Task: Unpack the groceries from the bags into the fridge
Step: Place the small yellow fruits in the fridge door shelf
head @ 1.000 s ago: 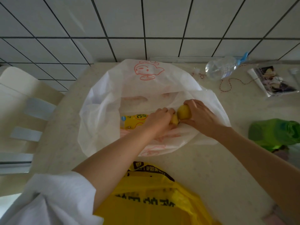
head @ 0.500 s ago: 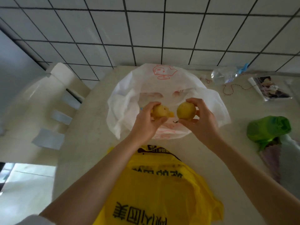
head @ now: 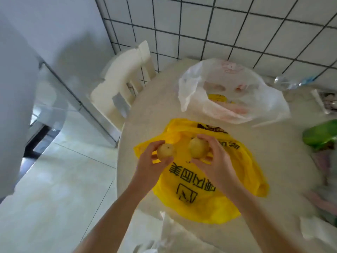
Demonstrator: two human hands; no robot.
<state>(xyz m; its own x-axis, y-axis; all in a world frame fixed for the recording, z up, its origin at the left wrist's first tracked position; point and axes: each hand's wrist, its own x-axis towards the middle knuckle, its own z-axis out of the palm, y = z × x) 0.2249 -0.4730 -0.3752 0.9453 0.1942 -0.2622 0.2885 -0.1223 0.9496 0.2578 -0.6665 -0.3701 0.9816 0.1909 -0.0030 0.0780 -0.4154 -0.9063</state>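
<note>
My left fingers [head: 160, 146] curl round one small yellow fruit [head: 165, 151], my right fingers [head: 209, 143] round another yellow fruit [head: 198, 147], above the yellow bag [head: 209, 189] on the bench [head: 155, 106].

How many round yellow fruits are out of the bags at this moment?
2. One fruit is held in the left hand, the other fruit in the right hand, both above the yellow bag. More may be hidden inside the white bag.

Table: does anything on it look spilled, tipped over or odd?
One thing: a clear plastic bottle lies on its side by the tiled wall, behind the white bag. No spill shows near it. Both hands simply hold yellow fruit above the yellow bag.
</note>
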